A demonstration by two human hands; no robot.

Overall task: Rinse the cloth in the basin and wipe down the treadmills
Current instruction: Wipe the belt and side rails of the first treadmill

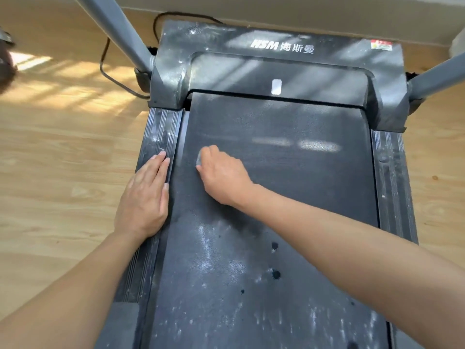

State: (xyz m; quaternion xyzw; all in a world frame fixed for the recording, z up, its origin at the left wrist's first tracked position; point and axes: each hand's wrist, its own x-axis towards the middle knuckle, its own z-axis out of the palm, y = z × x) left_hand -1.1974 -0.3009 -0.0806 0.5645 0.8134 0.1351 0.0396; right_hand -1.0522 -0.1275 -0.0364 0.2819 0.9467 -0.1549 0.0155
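Caught mid-wipe on a dust-streaked treadmill (pixel 226 36). Clenched the right hand (pixel 221 175) over the cloth (pixel 198 160), bunched beneath curled fingers and pressed to the belt (pixel 289 197). Glimpsed only as a pale sliver at the fingertips, otherwise hidden under the palm. Braced just left of that grip with the left hand (pixel 146 197), laid flat with straight fingers on the ribbed side rail (pixel 161 132), grasping nothing. Ahead of the grip, found a darker, cleaner-looking stretch of belt running up to the motor cover (pixel 314 79). Behind it, toward the body, met white dust smears and a few dark, wet-looking spots. Noted dust on the opposite rail (pixel 392 185), far right of the grip. Saw no basin anywhere.

Judged soft, light and limp, probably damp: likely to fold and slide under the palm rather than resist, and to drag on the textured belt. Best held as a wad under the whole palm, loose edges tucked in, kept clear of the gap between belt and rail just left of the grip. Reckoned well short of done, with the near half of the belt, both rails and the cover dusty.
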